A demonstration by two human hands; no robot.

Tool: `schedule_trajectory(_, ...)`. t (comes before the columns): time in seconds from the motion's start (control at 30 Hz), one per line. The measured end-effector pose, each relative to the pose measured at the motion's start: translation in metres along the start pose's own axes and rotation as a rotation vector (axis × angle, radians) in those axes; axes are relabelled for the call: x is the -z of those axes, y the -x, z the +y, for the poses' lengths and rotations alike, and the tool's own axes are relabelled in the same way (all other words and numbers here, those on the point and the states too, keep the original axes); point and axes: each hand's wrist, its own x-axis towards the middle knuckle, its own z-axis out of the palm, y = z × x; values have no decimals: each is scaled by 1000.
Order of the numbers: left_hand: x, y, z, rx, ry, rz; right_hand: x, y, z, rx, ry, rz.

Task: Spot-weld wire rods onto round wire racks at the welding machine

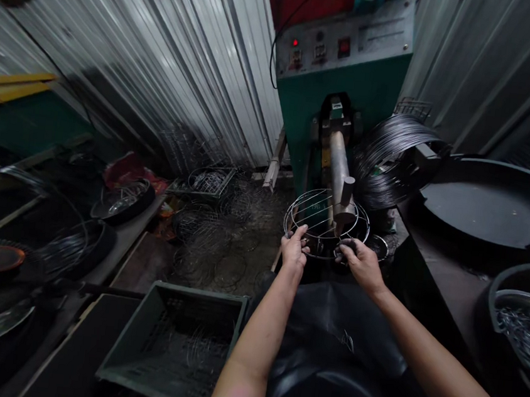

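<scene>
A round wire rack (311, 211) with parallel bars and a lower ring sits beneath the metal arm (340, 168) of a green machine. My left hand (294, 249) is closed on the rack's near left rim, thumb on top. At the near right side of the rack, my right hand (357, 260) is closed with thumb and fingers pinched together, under the arm's tip. Its fingertips are dark, and what lies between them is too small to make out. The machine's electrode tip (339, 228) points down close to the rack's bars.
The green machine's panel (348, 40) shows a lit red lamp. To its right are a wire coil (392, 158), a large dark pan (496, 201) and a bowl of small metal parts (526, 327). A green crate (134, 361) stands left of my lap; several wire rings (229, 270) lie beyond it.
</scene>
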Motion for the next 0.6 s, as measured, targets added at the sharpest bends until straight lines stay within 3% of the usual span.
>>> schedule_trajectory(0.2, -1, 3, -3, 15, 11, 28, 4, 8, -8, -74, -92, 63)
schedule_trajectory(0.33, 8, 3, 1, 83, -45, 20, 42, 40, 18, -160, -114, 205)
schedule_trajectory(0.47, 21, -18, 25, 230, -154, 19, 85, 83, 66, -422, 40, 12)
schedule_trajectory(0.6, 16, -54, 55, 279, -320, -73, 100, 101, 96, -523, 143, -49)
